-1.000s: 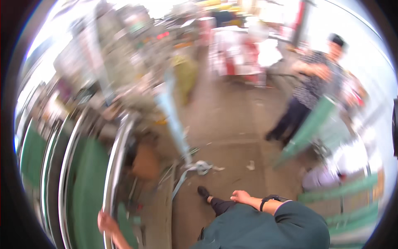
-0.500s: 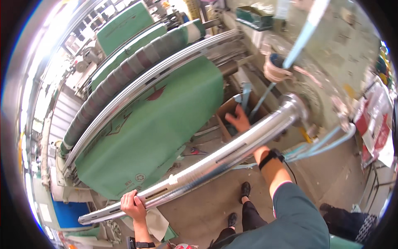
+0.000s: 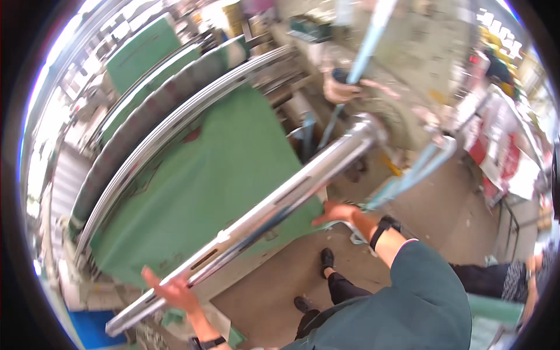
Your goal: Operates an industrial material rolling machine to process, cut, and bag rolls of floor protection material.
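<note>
A long, shiny metal bar (image 3: 280,204), slotted along its length and with a round flange at the far right end, slants across the middle from lower left to upper right. At its lower left stretch lies my left hand (image 3: 178,291), its fingers spread over the bar rather than wrapped round it; motion blurs it. Just under the bar's near side is my right hand (image 3: 341,213), open with the fingers stretched toward the left, seemingly apart from the metal. Behind the bar hangs a wide green printed sheet (image 3: 216,169) on a machine.
A dark striped roller (image 3: 140,116) and curved metal rails (image 3: 175,125) run above the sheet. Light blue straps (image 3: 414,169) hang at the right of the bar's flange. Red and white bags (image 3: 501,151) stand far right. Another person's arm (image 3: 532,286) shows at the right edge.
My right hand has drawn back from beyond the bar to its near side. My left hand has loosened and its fingers have spread. The whole view has shifted.
</note>
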### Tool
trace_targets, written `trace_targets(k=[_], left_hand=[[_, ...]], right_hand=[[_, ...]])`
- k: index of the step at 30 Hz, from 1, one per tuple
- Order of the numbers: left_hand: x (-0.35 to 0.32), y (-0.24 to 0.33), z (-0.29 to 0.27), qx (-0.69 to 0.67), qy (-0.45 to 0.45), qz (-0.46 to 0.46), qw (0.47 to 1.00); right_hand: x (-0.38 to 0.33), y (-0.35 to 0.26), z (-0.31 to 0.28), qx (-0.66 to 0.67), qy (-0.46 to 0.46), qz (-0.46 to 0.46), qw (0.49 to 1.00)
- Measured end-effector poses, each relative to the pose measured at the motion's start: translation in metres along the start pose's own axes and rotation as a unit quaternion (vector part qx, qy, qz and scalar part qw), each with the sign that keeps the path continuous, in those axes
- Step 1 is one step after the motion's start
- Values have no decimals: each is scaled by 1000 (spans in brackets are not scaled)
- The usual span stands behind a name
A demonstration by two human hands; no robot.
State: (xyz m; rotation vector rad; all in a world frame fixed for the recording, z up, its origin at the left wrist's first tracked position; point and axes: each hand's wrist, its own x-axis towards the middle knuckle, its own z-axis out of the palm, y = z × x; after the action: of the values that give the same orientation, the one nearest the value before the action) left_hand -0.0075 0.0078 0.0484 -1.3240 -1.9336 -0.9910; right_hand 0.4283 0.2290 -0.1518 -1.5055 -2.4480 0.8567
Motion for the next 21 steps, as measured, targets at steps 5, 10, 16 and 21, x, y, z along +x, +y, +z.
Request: trace_targets(k=[5,10,16,21], left_hand=[[-187,-104,-13,-63,153,-486,858],[-274,-43,27,-350,-180,-785,479],[-242,2,45,-419,-301,-709,481],[-209,-5,42,-425,-323,-643,550]], right_hand=[[-197,-94,-23,285,-245,140,916],[-303,-97,-87,399,52,224,888],[-309,-101,-161,450,226,215,836],[-303,-114,-162,575,246,164,763]])
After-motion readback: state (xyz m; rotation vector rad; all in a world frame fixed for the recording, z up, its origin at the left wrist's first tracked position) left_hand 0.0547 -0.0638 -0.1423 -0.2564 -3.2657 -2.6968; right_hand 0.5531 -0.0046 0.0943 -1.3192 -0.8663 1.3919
